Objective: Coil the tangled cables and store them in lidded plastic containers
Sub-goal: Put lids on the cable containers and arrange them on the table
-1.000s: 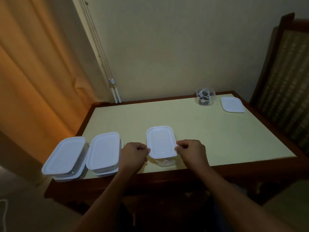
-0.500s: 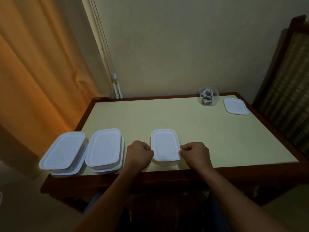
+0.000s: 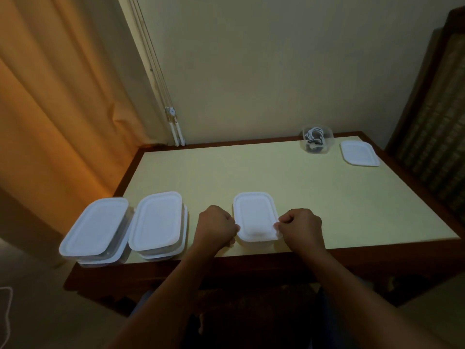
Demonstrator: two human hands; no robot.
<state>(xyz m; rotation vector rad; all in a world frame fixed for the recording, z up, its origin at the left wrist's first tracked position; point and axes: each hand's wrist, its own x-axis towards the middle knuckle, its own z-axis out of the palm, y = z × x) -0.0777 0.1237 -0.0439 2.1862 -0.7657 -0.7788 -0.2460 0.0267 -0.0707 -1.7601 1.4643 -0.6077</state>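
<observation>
at the worktop's (image 3: 251, 172) near edge, left hand (image 3: 216, 229) and right hand (image 3: 300, 229), both curled, seem to pinch the lid's (image 3: 255, 215) sides; uneven pressing could skid the container (image 3: 256, 244) off.

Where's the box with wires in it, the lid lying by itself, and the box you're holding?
Open container with cables (image 3: 327, 143): head view, its clear right wall.
Loose lid (image 3: 359, 153): head view, middle of its top.
Lidded container (image 3: 255, 215): head view, middle of its lid.
</observation>
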